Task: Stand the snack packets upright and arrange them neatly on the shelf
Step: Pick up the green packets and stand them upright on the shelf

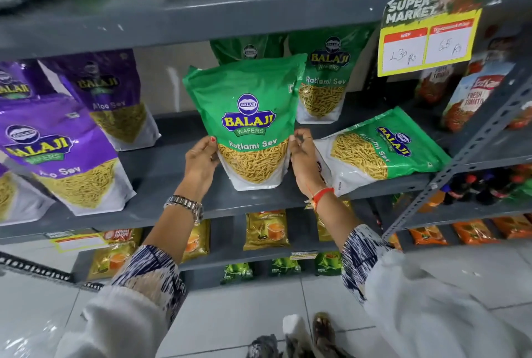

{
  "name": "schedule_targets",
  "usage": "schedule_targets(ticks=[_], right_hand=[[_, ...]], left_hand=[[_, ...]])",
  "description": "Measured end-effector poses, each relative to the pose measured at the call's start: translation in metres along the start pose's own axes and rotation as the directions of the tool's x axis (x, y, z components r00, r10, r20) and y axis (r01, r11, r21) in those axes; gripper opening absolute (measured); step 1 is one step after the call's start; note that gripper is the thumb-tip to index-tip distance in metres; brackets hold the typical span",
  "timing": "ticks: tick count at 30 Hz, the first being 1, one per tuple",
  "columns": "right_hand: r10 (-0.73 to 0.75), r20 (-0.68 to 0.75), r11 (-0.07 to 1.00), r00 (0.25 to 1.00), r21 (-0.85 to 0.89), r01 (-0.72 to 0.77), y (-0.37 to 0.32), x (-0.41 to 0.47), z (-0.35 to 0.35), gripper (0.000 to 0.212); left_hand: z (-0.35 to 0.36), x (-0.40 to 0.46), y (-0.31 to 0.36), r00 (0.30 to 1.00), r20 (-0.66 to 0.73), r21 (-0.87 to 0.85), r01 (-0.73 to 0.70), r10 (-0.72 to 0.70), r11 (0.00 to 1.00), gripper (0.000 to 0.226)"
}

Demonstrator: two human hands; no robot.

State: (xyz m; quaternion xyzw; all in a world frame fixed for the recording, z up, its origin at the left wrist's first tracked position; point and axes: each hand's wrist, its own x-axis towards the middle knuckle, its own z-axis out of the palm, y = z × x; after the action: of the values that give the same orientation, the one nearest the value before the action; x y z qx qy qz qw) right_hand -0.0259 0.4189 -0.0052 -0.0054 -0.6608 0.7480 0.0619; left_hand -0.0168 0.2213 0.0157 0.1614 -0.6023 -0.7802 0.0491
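Note:
A green Ratlami Sev packet [247, 118] stands upright on the grey shelf [161, 161], near its front. My left hand [201, 161] grips its left edge and my right hand [302, 159] grips its right edge. To the right a second green packet [380, 150] lies flat on its back, top pointing right. Behind, another green packet [322, 81] stands upright at the back, with one more [247, 49] partly hidden behind the held one. Purple Aloo Sev packets [57, 153] [109, 95] stand leaning at the left.
A yellow price tag [426, 37] hangs from the upper shelf edge at the right. Tomato sauce packs [472, 98] fill the neighbouring rack behind a slotted metal upright [472, 150]. Tea packets [264, 229] sit on lower shelves. Tiled floor lies below.

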Motion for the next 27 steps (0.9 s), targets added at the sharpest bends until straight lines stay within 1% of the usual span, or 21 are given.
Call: schedule_targets(ticks=[3, 4, 6, 7, 8, 9, 11, 13, 14, 16, 18, 20, 22, 23, 25, 27], right_hand=[[-0.003, 0.001, 1.0, 1.0, -0.005, 0.003, 0.002, -0.003, -0.002, 0.015], [-0.008, 0.001, 1.0, 1.0, -0.02, 0.008, 0.001, -0.005, -0.002, 0.013], [-0.027, -0.005, 0.999, 1.0, -0.04, 0.026, 0.001, -0.01, -0.005, 0.01], [-0.046, -0.024, 0.998, 0.999, -0.038, 0.045, 0.001, -0.012, -0.006, 0.012], [-0.073, -0.057, 0.997, 0.996, -0.039, 0.071, -0.002, -0.014, -0.008, 0.014], [-0.11, -0.108, 0.994, 0.988, -0.034, 0.107, -0.003, -0.017, -0.011, 0.016], [-0.168, -0.231, 0.985, 0.958, -0.003, 0.172, -0.01, -0.024, -0.022, 0.023], [-0.143, -0.381, 0.975, 0.914, 0.103, 0.195, -0.018, -0.032, -0.039, 0.026], [-0.102, -0.461, 0.965, 0.882, 0.169, 0.2, -0.02, -0.034, -0.048, 0.027], [-0.002, -0.602, 0.946, 0.798, 0.258, 0.198, -0.022, -0.037, -0.069, 0.032], [0.07, -0.694, 0.945, 0.716, 0.275, 0.174, -0.017, -0.04, -0.087, 0.033], [0.14, -0.758, 0.956, 0.637, 0.271, 0.113, -0.01, -0.041, -0.104, 0.031], [0.215, -0.779, 0.951, 0.589, 0.304, 0.056, -0.005, -0.042, -0.117, 0.027], [0.253, -0.779, 0.945, 0.574, 0.326, 0.026, -0.002, -0.041, -0.123, 0.023], [0.342, -0.754, 0.924, 0.56, 0.378, -0.056, 0.003, -0.04, -0.131, 0.021], [0.421, -0.703, 0.894, 0.573, 0.43, -0.129, 0.009, -0.038, -0.135, 0.021]], left_hand=[[0.0, 0.001, -0.002, 1.0, -0.009, 0.003, -0.016, 0.016, 1.0, 0.021], [0.0, 0.0, -0.004, 0.999, -0.023, 0.003, -0.031, 0.031, 1.0, 0.021], [0.003, -0.003, -0.009, 0.992, -0.092, -0.014, -0.088, 0.086, 0.996, 0.016], [0.005, -0.005, -0.011, 0.979, -0.156, -0.031, -0.136, 0.129, 0.99, 0.019], [0.008, -0.008, -0.014, 0.954, -0.235, -0.034, -0.199, 0.186, 0.979, 0.022], [0.012, -0.013, -0.016, 0.913, -0.319, -0.005, -0.272, 0.256, 0.962, 0.021], [0.022, -0.025, -0.023, 0.804, -0.438, 0.114, -0.394, 0.402, 0.912, 0.015], [0.034, -0.036, -0.03, 0.712, -0.482, 0.231, -0.458, 0.51, 0.858, 0.019], [0.041, -0.038, -0.033, 0.68, -0.475, 0.275, -0.489, 0.559, 0.828, 0.022], [0.054, -0.039, -0.036, 0.652, -0.449, 0.286, -0.543, 0.611, 0.789, 0.026], [0.067, -0.038, -0.038, 0.606, -0.46, 0.285, -0.591, 0.649, 0.754, 0.031], [0.082, -0.04, -0.043, 0.551, -0.464, 0.322, -0.625, 0.694, 0.711, 0.035], [0.101, -0.048, -0.048, 0.527, -0.425, 0.374, -0.638, 0.736, 0.673, 0.034], [0.112, -0.053, -0.05, 0.523, -0.375, 0.391, -0.659, 0.765, 0.643, 0.031], [0.132, -0.06, -0.06, 0.517, -0.186, 0.419, -0.727, 0.836, 0.543, 0.026], [0.147, -0.06, -0.068, 0.477, 0.087, 0.448, -0.803, 0.874, 0.394, 0.022]])
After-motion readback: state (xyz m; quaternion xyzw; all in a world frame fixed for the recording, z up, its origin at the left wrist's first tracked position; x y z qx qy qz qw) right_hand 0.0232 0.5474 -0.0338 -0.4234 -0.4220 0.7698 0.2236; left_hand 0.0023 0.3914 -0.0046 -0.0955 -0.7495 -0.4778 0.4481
